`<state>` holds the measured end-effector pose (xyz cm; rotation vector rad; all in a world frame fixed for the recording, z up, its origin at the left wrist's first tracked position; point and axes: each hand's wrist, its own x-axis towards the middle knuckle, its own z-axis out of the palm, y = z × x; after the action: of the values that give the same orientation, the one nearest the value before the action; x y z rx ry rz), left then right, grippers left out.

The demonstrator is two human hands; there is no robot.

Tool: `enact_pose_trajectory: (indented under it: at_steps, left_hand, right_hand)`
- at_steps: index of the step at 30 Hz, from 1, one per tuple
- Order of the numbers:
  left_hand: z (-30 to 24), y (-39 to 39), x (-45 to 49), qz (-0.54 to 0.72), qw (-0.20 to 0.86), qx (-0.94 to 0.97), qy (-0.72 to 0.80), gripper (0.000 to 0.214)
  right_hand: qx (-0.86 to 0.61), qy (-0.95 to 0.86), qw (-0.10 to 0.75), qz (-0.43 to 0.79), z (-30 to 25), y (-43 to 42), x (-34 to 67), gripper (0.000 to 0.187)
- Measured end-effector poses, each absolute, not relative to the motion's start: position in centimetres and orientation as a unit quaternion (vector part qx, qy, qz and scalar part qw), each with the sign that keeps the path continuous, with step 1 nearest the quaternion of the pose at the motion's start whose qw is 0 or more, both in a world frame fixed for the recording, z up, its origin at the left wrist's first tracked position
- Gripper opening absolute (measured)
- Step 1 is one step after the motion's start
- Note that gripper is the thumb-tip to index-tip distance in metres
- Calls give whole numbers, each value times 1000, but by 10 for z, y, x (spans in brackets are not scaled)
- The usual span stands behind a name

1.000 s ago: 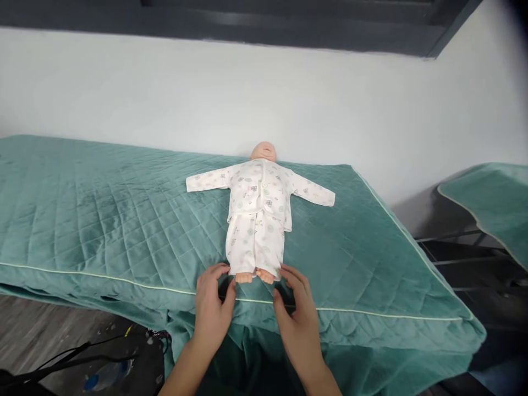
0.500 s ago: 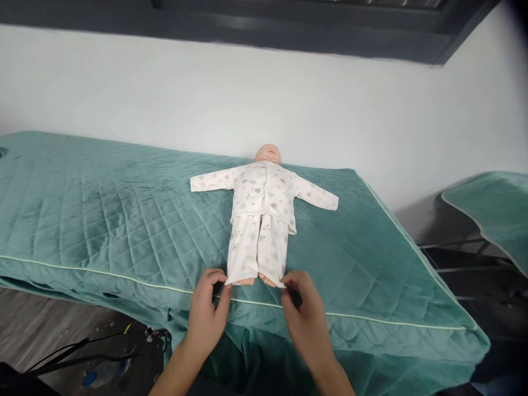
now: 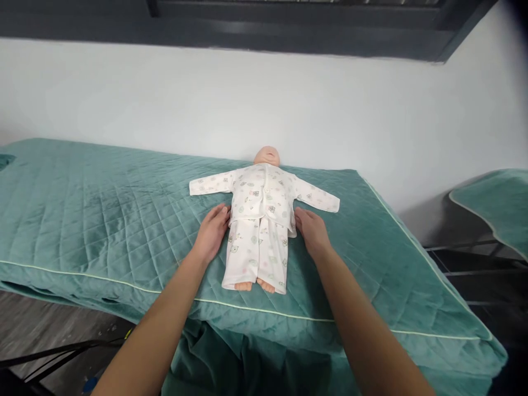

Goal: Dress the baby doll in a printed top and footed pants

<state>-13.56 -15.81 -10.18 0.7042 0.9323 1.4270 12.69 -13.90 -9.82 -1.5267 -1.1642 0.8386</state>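
Observation:
A baby doll [image 3: 267, 155] lies on its back, dressed in a white printed long-sleeved shirt [image 3: 263, 192] and matching white trousers [image 3: 256, 256]. Its sleeves are spread out to both sides, and its toes peek from the trouser cuffs. My left hand [image 3: 212, 231] rests by the shirt's hem at the doll's left-of-view side, fingers extended along its edge. On the opposite side, my right hand [image 3: 312, 230] lies close against the shirt hem, fingers stretched toward the doll. Neither hand visibly pinches the cloth; some fingertips are hidden at the shirt's edges.
A green quilted cover [image 3: 124, 220] with pale piping spreads beneath the doll over a bed-like surface. Behind it rises a white wall [image 3: 185, 99] below a dark frame [image 3: 289, 33]. Another green-covered piece [image 3: 495, 203] stands at right. Dark straps [image 3: 61, 352] show at lower left.
Both hands have let go of the trouser cuffs and moved up to the doll's waist, one on each side. The trouser legs now lie flatter and wider at the bottom.

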Motion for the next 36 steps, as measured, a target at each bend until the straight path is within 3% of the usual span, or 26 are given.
enact_pose_trajectory:
  at_steps: [5,10,19,26,31,36]
  left_hand:
    - [-100,-106,-117,568,691,287,343,39]
    - [-102,-84,-113,564,707,276,325,50]
    - [-103,-62,-104,602,684,255,323,54]
    - [-102,-60,-102,607,667,249,352,53]
    - [-100,-91,-101,651,518,374,409,38]
    - [-122,-202,-138,581,392,523,485,37]
  right_hand:
    - [-570,-436,514,470,-102,-92,117,33]
    - [-451,-378,534,607,-105,-80,118,30]
    - [-356,-320,557,679,-99,-80,121,37]
    - [-380,-316,542,680,-97,-78,121,41]
    - [-396,-355,529,661,-87,-95,108,42]
    - [-415,-334,543,650,-80,-175,91,48]
